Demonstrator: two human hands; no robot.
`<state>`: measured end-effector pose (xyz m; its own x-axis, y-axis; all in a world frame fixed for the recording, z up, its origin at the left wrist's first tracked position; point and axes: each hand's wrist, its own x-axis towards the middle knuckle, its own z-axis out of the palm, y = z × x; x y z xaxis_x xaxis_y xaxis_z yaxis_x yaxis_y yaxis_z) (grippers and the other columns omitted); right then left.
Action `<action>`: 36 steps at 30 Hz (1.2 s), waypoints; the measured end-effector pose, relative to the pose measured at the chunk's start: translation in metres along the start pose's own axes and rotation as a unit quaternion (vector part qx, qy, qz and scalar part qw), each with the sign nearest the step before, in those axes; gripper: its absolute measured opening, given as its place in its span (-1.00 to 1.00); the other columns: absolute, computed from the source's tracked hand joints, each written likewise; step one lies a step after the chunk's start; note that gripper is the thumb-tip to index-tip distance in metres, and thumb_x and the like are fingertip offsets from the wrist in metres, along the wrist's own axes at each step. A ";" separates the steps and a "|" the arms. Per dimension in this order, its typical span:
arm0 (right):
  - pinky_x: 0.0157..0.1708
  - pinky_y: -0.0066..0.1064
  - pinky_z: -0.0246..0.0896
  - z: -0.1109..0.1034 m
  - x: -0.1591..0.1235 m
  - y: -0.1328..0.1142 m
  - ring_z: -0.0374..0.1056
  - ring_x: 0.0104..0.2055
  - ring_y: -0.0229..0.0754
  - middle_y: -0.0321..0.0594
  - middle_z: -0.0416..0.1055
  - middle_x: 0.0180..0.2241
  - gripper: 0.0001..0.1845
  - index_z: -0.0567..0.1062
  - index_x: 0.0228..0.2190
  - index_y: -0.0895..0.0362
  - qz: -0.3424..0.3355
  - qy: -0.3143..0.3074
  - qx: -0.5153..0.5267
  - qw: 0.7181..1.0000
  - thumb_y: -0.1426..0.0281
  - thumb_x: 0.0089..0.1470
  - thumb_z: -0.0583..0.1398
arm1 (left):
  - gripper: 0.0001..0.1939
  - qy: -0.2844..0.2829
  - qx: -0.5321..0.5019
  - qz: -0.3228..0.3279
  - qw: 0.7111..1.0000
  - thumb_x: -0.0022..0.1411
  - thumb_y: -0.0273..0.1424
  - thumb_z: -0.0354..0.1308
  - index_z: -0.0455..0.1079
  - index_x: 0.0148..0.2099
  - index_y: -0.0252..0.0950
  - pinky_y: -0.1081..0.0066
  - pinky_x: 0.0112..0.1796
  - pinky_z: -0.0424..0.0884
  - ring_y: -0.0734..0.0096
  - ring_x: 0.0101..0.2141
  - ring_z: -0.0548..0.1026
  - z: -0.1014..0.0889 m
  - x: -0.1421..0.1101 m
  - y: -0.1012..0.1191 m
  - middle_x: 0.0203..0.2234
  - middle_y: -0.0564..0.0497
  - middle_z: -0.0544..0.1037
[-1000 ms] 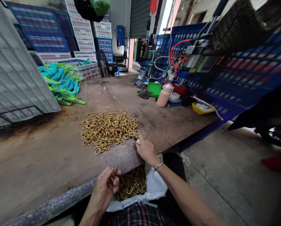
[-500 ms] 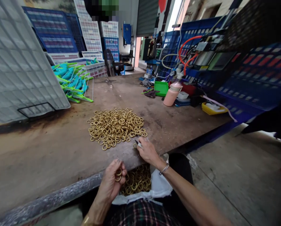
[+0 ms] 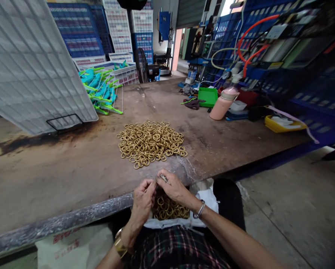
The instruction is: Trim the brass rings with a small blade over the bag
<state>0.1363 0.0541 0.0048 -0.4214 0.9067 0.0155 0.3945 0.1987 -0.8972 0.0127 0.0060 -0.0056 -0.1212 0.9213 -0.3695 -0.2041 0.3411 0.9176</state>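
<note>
My left hand (image 3: 143,198) is closed over the table's front edge, its fingertips pinched together; the brass rings seen in it earlier are mostly hidden by the fingers. Meeting it fingertip to fingertip, my right hand (image 3: 173,186) is closed around a small knife (image 3: 163,178), of which only a short metallic part shows. A heap of brass rings (image 3: 152,142) lies on the table just beyond both hands. More brass rings (image 3: 170,209) fill an open white sack (image 3: 203,198) on my lap, directly beneath the hands.
A large pale ribbed crate (image 3: 41,67) stands on the worn table (image 3: 72,164) at left, with teal and lime plastic pieces (image 3: 103,89) behind it. A pink bottle (image 3: 224,104), a green tray (image 3: 208,97) and a yellow tray (image 3: 282,125) sit at right, near a machine with orange hoses.
My right hand has moved from the table surface near the heap to my left hand, and their fingertips now meet. The rings in my left hand have become hidden. The view has shifted left.
</note>
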 end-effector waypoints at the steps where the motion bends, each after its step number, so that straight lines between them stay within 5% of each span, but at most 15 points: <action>1: -0.50 -0.54 -0.07 0.000 0.001 0.000 0.03 -0.53 -0.36 -0.45 0.08 -0.60 -0.85 0.24 -0.51 0.13 0.003 0.002 0.001 1.000 0.36 0.06 0.02 | -0.64 -0.006 -0.001 -0.001 1.000 -0.01 -0.08 0.15 0.26 -0.42 -0.31 0.62 -0.72 0.01 0.69 -0.75 0.11 0.000 0.000 0.000 -0.73 0.22 0.22; 7: -0.53 -0.55 -0.10 0.001 0.000 -0.001 -0.03 -0.57 -0.38 -0.47 0.04 -0.63 -0.87 0.25 -0.52 0.13 -0.001 0.007 -0.007 1.000 0.39 0.04 0.03 | -0.68 -0.076 -0.070 -0.019 0.994 0.02 -0.13 0.14 0.22 -0.41 -0.29 0.63 -0.72 0.00 0.71 -0.72 0.12 -0.002 0.001 0.000 -0.64 0.19 0.27; 15: -0.49 -0.54 -0.04 0.000 0.001 0.001 0.08 -0.54 -0.36 -0.42 0.17 -0.60 -0.85 0.28 -0.49 0.14 0.014 0.019 -0.007 1.000 0.41 0.07 -0.02 | -0.68 -0.077 -0.116 -0.034 0.990 0.00 -0.16 0.17 0.19 -0.42 -0.29 0.64 -0.71 -0.02 0.72 -0.71 0.11 -0.001 -0.001 0.001 -0.65 0.20 0.25; 25: -0.48 -0.45 -0.14 0.005 -0.010 0.015 0.18 -0.51 -0.28 -0.26 0.36 -0.51 -0.83 0.35 -0.36 0.15 -0.051 -0.053 -0.290 0.954 0.51 -0.04 0.01 | -0.66 -0.044 -0.084 -0.009 0.995 0.00 -0.13 0.16 0.20 -0.42 -0.29 0.64 -0.72 -0.03 0.72 -0.73 0.07 0.000 0.000 0.001 -0.69 0.22 0.22; 36: -0.50 -0.42 -0.09 0.003 -0.005 0.008 0.35 -0.45 -0.17 -0.12 0.46 -0.45 -0.78 0.36 -0.29 0.16 -0.004 -0.099 -0.383 0.919 0.51 -0.01 0.00 | -0.66 -0.037 -0.041 0.008 0.998 0.04 -0.09 0.11 0.20 -0.44 -0.28 0.62 -0.71 0.02 0.70 -0.74 0.10 -0.003 -0.002 -0.004 -0.69 0.21 0.23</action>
<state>0.1395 0.0498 -0.0034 -0.5361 0.8344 -0.1276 0.8178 0.4760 -0.3234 0.0105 0.0025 -0.0090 -0.0527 0.9389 -0.3400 -0.2812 0.3128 0.9072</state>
